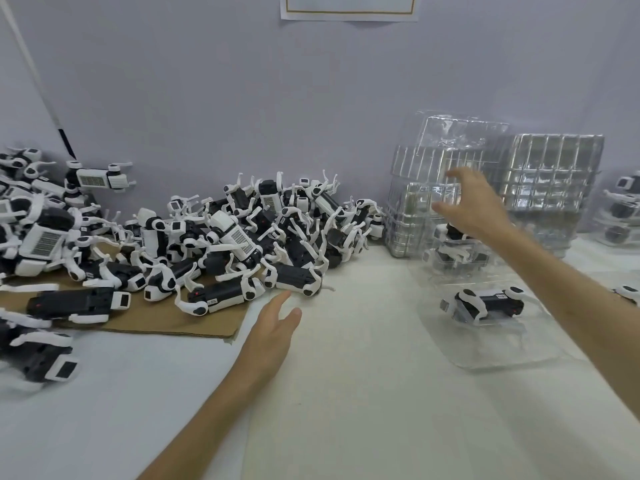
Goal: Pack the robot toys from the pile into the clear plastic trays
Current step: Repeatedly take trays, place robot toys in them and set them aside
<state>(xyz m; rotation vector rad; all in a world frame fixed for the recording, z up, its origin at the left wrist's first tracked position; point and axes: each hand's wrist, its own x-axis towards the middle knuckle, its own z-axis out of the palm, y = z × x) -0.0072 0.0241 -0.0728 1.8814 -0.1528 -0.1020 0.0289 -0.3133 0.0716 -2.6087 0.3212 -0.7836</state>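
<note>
Both my hands are empty and open: my left hand (273, 327) reaches out with straight fingers just off the near right edge of the pile of robot toys (242, 237). My right hand (474, 206), fingers spread, is raised in front of the stack of clear plastic trays (415, 202) that stands just beside the pile's right end. Further right of the pile and nearer to me lies an open tray (502, 351) with one seated toy (488, 303) in it. The closest toy (294, 278) lies at the pile's edge, just beyond my left fingertips. These look light and hard, with thin white legs that tangle with their neighbours. I judge the legs fragile, so I'd grip across the stiff black body and lift it clear slowly. The trays look thin, springy and slick, best pinched at a rim.
</note>
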